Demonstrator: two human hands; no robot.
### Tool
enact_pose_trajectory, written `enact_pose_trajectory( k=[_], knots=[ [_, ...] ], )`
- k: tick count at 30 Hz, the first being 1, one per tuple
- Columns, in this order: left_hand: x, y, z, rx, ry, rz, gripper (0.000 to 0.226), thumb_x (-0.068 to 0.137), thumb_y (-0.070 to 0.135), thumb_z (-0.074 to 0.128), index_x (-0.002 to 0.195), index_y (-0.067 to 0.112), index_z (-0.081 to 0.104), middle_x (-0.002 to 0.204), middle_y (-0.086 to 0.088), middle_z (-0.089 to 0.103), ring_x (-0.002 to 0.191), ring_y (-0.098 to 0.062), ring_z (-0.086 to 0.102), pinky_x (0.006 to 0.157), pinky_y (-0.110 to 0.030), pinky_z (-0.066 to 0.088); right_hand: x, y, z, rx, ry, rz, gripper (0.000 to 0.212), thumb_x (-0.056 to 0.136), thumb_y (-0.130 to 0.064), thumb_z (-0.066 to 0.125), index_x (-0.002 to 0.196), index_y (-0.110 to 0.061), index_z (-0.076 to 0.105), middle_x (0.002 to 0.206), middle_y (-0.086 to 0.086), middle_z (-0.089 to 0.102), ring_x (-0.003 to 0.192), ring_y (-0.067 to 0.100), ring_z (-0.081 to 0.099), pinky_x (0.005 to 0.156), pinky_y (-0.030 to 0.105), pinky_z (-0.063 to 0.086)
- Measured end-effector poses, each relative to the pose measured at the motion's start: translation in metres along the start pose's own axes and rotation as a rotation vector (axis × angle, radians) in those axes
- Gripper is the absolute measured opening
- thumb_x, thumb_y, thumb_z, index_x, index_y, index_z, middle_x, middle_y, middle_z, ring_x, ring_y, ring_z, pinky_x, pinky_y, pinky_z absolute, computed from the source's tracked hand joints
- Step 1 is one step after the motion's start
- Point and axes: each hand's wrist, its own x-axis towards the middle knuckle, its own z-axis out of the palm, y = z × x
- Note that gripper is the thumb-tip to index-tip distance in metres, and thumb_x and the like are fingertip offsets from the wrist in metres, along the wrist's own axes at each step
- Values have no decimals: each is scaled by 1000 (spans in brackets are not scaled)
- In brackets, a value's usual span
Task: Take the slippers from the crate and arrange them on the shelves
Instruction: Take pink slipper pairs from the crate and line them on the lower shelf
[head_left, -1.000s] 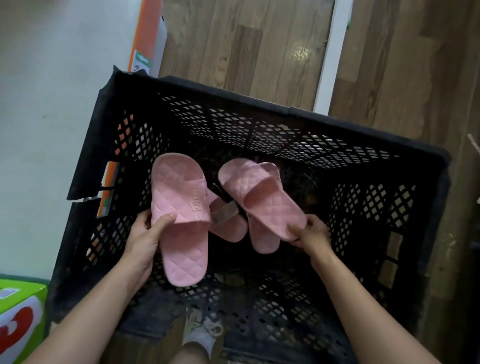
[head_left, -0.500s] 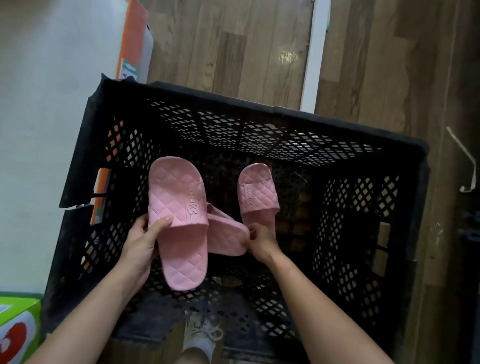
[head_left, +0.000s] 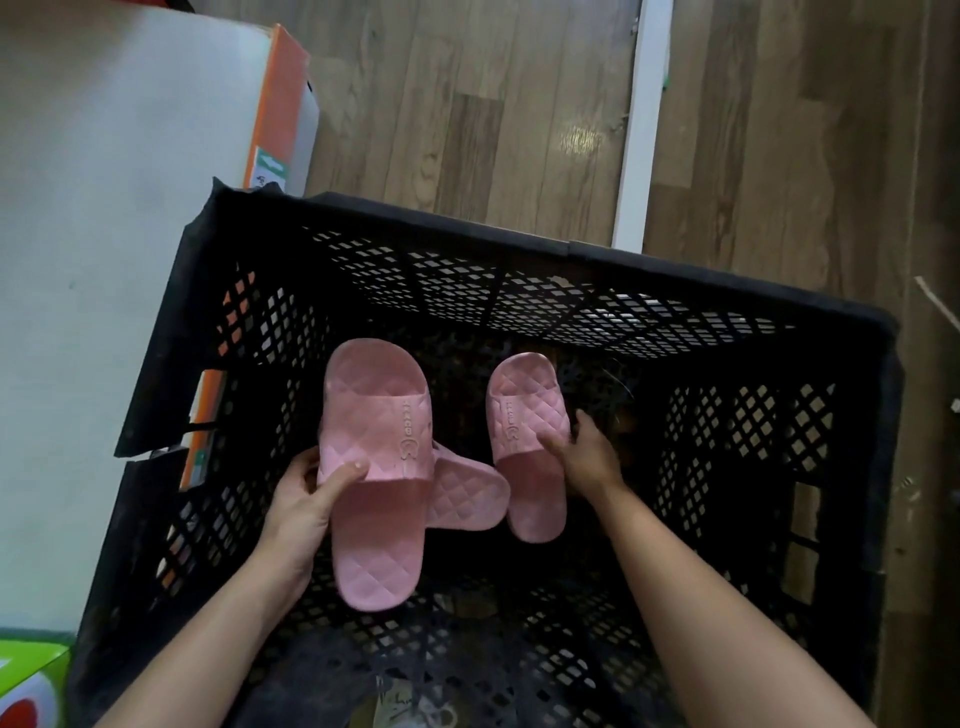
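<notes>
A black lattice crate (head_left: 519, 244) fills the middle of the view. Inside it my left hand (head_left: 306, 493) grips a pink quilted slipper (head_left: 376, 519) by its strap, thumb on top, toe pointing away. A second pink slipper (head_left: 465, 496) lies partly under that one, only its heel end showing. My right hand (head_left: 584, 457) holds a third pink slipper (head_left: 524, 415) at its strap, thumb on top and fingers round its right side. No shelves are in view.
A white box with an orange side (head_left: 275, 114) stands against the crate's left wall. A green box (head_left: 31, 680) sits at the bottom left. Wood floor (head_left: 467, 104) and a white strip (head_left: 641, 119) lie beyond the crate. A shoe (head_left: 415, 714) shows below.
My right hand has shifted from the slipper's heel to its strap and turned the slipper straight, toe away. The left hand keeps its grip on its slipper.
</notes>
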Motion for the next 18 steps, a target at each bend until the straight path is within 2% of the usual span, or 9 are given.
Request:
enact_pose_trajectory(
  k=[4, 7, 8, 10, 13, 15, 18],
  knots=[
    [8, 1, 9, 25, -15, 18, 93, 42, 56, 71, 123, 14, 52, 111, -9, 65, 103, -27, 61, 92, -47, 49, 13, 0, 10, 0, -48, -1, 65, 77, -29, 73, 131, -9, 43, 127, 10, 56, 112, 27, 55, 89, 33, 45],
    [9, 2, 18, 5, -42, 10, 77, 40, 55, 69, 109, 23, 56, 106, -7, 66, 95, -26, 63, 68, -34, 49, 18, 6, 12, -14, -5, 32, 70, 71, -27, 77, 129, -4, 45, 125, 14, 54, 111, 31, 55, 86, 34, 46],
    [8, 2, 21, 8, -47, 8, 70, 41, 55, 69, 103, 26, 56, 106, -7, 66, 94, -26, 63, 66, -32, 48, 19, 8, 12, -32, -2, 33, 66, 70, -29, 77, 124, -4, 50, 122, 15, 55, 107, 30, 57, 80, 32, 47],
    [9, 2, 23, 21, -52, 15, 64, 43, 56, 70, 99, 29, 58, 109, -9, 65, 97, -28, 63, 70, -34, 49, 20, 10, 10, -51, 6, 19, 52, 69, -30, 77, 111, -6, 57, 112, 14, 60, 95, 28, 59, 69, 27, 41],
    [8, 2, 25, 35, -63, 25, 67, 45, 56, 69, 104, 26, 58, 109, -8, 65, 98, -25, 63, 73, -33, 49, 18, 5, 8, -69, 28, -54, 38, 71, -30, 75, 94, -11, 53, 103, 12, 58, 87, 28, 58, 65, 28, 37],
    [6, 2, 25, 50, -64, 39, 74, 46, 57, 69, 110, 21, 57, 109, -7, 65, 99, -25, 63, 72, -32, 49, 14, -1, 9, -112, -9, -118, 35, 73, -26, 72, 94, -12, 48, 102, 12, 57, 89, 30, 58, 66, 29, 37],
    [-1, 3, 24, 49, -48, 49, 79, 48, 55, 71, 118, 20, 55, 111, -5, 65, 102, -25, 62, 84, -40, 51, 3, -12, 13, -158, -74, -156, 36, 78, -20, 67, 105, -9, 44, 105, 13, 60, 95, 31, 58, 68, 27, 35]
  ],
)
